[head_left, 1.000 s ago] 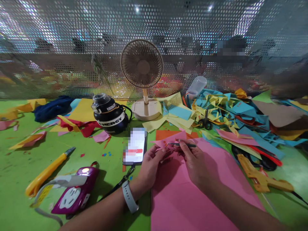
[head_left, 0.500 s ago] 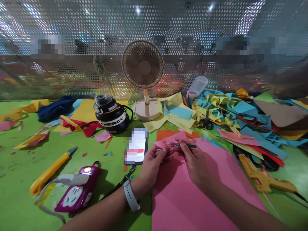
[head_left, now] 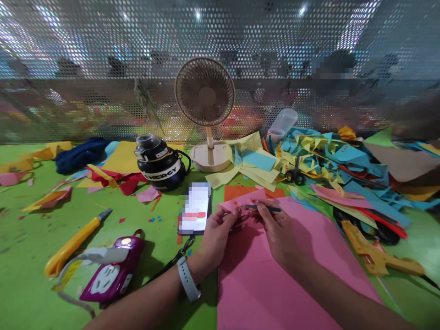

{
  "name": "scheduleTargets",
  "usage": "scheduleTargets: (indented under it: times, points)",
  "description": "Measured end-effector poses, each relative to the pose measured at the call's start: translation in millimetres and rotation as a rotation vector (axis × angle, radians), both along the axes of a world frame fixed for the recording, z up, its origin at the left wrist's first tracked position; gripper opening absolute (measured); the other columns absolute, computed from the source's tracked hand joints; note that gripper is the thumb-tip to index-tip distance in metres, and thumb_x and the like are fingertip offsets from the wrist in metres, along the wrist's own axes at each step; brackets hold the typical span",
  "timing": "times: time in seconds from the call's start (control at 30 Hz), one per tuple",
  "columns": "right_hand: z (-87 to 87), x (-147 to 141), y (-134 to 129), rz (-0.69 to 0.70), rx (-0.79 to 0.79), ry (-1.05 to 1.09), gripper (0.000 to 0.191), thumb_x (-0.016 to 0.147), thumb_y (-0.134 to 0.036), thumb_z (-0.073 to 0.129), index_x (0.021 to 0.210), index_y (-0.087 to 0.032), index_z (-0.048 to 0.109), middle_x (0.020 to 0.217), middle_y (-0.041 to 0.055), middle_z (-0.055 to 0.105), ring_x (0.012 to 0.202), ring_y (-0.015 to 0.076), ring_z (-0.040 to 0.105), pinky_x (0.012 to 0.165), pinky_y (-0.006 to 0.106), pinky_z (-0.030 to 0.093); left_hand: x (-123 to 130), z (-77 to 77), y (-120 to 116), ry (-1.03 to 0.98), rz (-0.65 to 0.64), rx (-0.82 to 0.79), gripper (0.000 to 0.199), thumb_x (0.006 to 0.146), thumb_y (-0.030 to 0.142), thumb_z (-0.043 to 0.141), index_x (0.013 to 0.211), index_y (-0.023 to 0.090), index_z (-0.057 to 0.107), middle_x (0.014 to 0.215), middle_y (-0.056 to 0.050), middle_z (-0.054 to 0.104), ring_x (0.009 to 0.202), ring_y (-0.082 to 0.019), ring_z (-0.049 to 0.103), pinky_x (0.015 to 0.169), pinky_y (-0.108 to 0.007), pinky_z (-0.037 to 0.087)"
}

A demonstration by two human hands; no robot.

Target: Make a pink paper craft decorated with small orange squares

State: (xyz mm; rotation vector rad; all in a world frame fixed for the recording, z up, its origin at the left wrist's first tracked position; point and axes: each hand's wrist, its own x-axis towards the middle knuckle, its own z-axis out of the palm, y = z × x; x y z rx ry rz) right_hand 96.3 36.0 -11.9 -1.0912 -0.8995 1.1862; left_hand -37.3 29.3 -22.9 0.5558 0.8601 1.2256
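Observation:
My right hand [head_left: 283,236] is closed around a pair of slim dark tweezers [head_left: 275,209], whose tip points left toward my other hand. In a pinch, the thumb and fingers of my left hand [head_left: 220,229] meet just beside that tip. A tiny bit seems to be between them, too small to make out. Both hands are above a large pink sheet [head_left: 295,293]. Behind the fingertips lies a smaller pink paper piece [head_left: 259,195] with small orange bits on it, over an orange sheet [head_left: 233,191].
Left of my hands lie a phone [head_left: 195,208], a purple power strip [head_left: 117,266] and a yellow-handled cutter [head_left: 77,240]. A black bottle [head_left: 160,165] and a fan [head_left: 206,94] stand behind. Rightward are paper scraps [head_left: 350,158], black scissors [head_left: 294,175] and a yellow glue gun [head_left: 373,252].
Both hands keep almost the same position, with the tweezers still in my right hand. The whole view has shifted very slightly.

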Motion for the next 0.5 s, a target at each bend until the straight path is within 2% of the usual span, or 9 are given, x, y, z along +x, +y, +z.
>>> scheduleTargets:
  times: [0.1,0.27,0.4,0.5]
  points:
    - [-1.5,0.4,0.0,-0.017,0.012,0.035,0.016,0.075,-0.036,0.074,0.083,-0.022,0.072,0.078,0.0009,0.074,0.064,0.0144,0.065,0.063,0.028,0.052,0.3,2.7,-0.3,0.024,-0.011,0.005,0.034,0.067,0.038,0.084,0.081,0.016,0.063,0.082,-0.004,0.075,0.079,-0.017,0.071,0.073,-0.025,0.053]
    - [-2.8,6.1,4.5,-0.027,0.059,0.066,0.020,0.078,-0.037,0.073,0.086,-0.020,0.071,0.074,0.0027,0.075,0.063,0.0149,0.066,0.063,0.028,0.052,-0.4,8.4,-0.9,0.054,0.002,-0.023,0.042,0.056,0.042,0.089,0.075,0.016,0.062,0.073,-0.001,0.071,0.073,-0.017,0.071,0.069,-0.026,0.055]
    - [6.9,17.6,13.2,-0.113,0.125,0.075,0.023,0.078,-0.041,0.073,0.089,-0.021,0.069,0.075,0.0026,0.075,0.060,0.0153,0.067,0.058,0.028,0.051,-0.4,8.3,-0.9,0.086,-0.005,-0.002,0.042,0.056,0.044,0.089,0.066,0.017,0.058,0.067,0.001,0.068,0.068,-0.016,0.070,0.063,-0.024,0.055]
    - [17.4,28.2,18.2,-0.136,0.171,-0.052,0.032,0.084,-0.051,0.063,0.101,-0.024,0.067,0.076,0.0026,0.075,0.059,0.0172,0.068,0.056,0.030,0.051,-0.4,6.4,-1.5,0.138,-0.028,0.042,0.042,0.060,0.045,0.086,0.064,0.017,0.055,0.063,0.002,0.064,0.065,-0.015,0.068,0.058,-0.023,0.054]
